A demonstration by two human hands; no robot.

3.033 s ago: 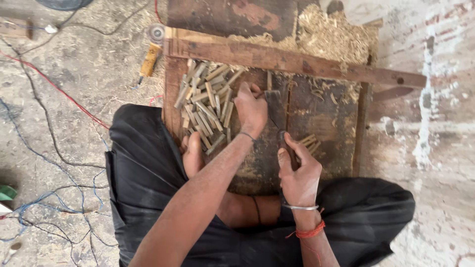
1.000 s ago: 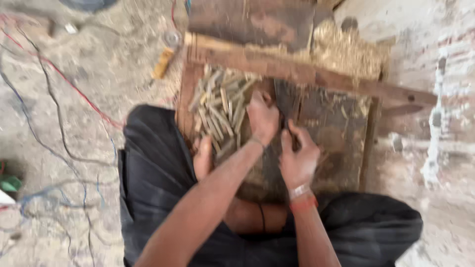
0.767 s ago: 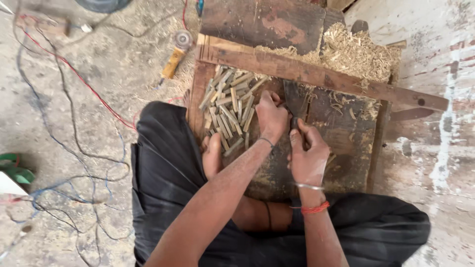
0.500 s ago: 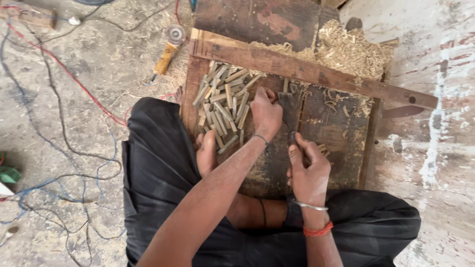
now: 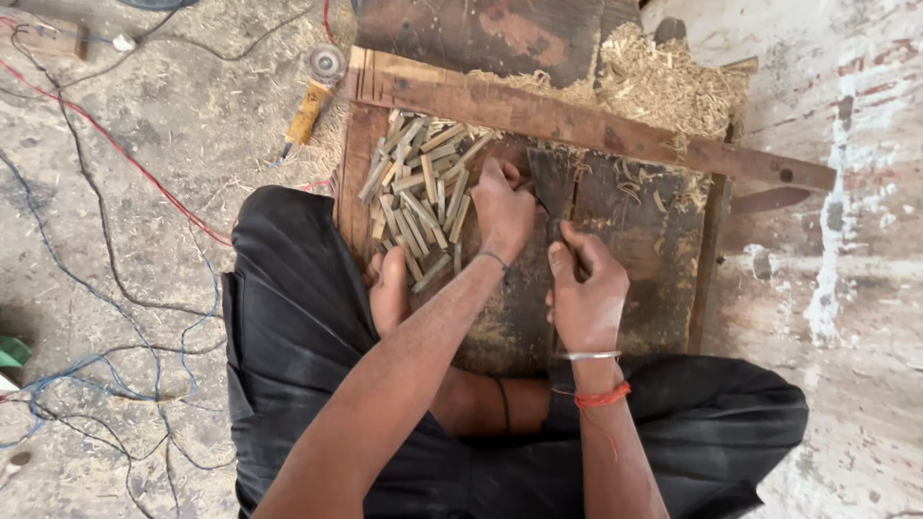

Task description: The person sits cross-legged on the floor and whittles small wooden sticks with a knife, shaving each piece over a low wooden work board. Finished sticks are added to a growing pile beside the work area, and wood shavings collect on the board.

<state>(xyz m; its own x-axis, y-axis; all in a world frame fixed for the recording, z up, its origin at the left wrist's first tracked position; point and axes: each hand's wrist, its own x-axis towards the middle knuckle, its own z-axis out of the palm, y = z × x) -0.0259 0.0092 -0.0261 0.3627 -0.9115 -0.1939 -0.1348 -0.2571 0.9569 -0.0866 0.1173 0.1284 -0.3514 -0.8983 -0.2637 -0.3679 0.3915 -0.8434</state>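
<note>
Far left, red and blue wires (image 5: 115, 154) trail over the dusty floor; an angle grinder (image 5: 312, 96) lies near the board's corner. A heap of short wooden sticks (image 5: 418, 187) sits on the left part of the dark wooden board (image 5: 635, 279). Your left hand (image 5: 502, 207) rests just right of the heap, fingers curled on something at the blade's edge; what, can't tell. Your right hand (image 5: 586, 288) is wrapped around the handle of a broad blade (image 5: 555, 183) standing on the board. Shavings (image 5: 663, 82) are piled behind, top right.
</note>
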